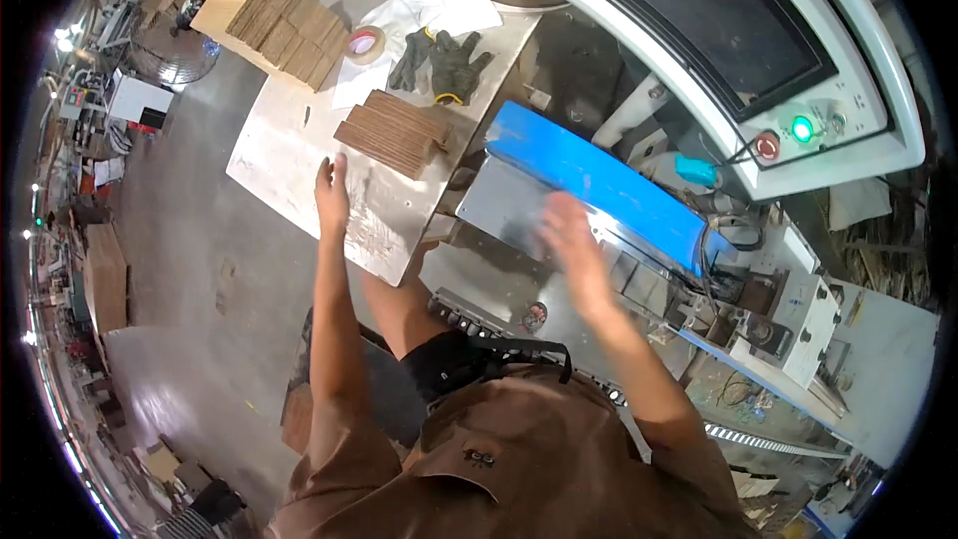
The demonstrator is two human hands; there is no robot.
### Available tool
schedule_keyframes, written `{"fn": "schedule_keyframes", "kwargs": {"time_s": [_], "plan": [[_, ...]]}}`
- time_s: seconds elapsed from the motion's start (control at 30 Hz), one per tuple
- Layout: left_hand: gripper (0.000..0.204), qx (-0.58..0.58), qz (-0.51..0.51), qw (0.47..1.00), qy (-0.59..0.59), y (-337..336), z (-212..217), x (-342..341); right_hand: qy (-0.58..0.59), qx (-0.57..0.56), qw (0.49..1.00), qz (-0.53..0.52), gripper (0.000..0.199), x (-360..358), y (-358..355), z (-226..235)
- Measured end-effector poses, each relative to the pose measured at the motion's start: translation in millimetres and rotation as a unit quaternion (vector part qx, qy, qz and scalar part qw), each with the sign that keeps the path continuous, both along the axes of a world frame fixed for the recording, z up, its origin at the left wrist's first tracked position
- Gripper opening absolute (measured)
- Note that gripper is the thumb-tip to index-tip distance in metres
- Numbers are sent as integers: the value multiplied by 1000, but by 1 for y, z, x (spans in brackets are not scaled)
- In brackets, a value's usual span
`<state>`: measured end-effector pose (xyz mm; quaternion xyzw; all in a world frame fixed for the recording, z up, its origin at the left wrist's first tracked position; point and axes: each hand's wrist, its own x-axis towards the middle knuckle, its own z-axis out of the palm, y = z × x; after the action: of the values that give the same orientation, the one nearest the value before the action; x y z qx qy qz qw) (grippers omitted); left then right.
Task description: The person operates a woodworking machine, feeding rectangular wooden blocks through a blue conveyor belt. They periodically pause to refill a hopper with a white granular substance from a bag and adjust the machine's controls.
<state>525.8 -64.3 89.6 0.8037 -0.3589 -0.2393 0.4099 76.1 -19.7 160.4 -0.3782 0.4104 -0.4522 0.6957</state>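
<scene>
My left hand [332,196] reaches out flat over the metal work table [284,145], fingers apart, just short of a stack of brown wooden slats [392,132]. It holds nothing. My right hand [567,232] is blurred over the grey metal bed [499,208] of a machine, beside its blue guard bar [599,185]. The fingers look spread and empty.
A pair of dark gloves [444,62], a tape roll [365,42] and a white cloth [431,8] lie further along the table. A larger pile of wooden blocks [269,15] sits at its far end. The machine's screen panel [743,35] with red and green buttons stands on the right.
</scene>
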Motion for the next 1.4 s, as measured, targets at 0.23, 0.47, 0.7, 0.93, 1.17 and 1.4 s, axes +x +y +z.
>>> {"fn": "schedule_keyframes", "kwargs": {"time_s": [0.23,0.47,0.7,0.93,1.17,1.4], "plan": [[109,58,-137,961,233,-73,3,52,-105,148,983,-27,112,161,-67,-42],[105,122,-247,918,285,-86,-5,71,-94,226,960,-138,107,221,-127,-74],[102,113,-232,922,288,-79,-3,66,-146,225,963,-33,101,237,-144,-96],[90,124,-286,903,297,-70,-22,87,-152,228,962,-21,111,235,-97,-103],[81,120,-213,911,332,-60,-17,68,-114,209,959,153,95,251,-88,-98],[67,9,-112,913,392,12,-20,21,-3,217,970,110,88,227,-54,-75]]}}
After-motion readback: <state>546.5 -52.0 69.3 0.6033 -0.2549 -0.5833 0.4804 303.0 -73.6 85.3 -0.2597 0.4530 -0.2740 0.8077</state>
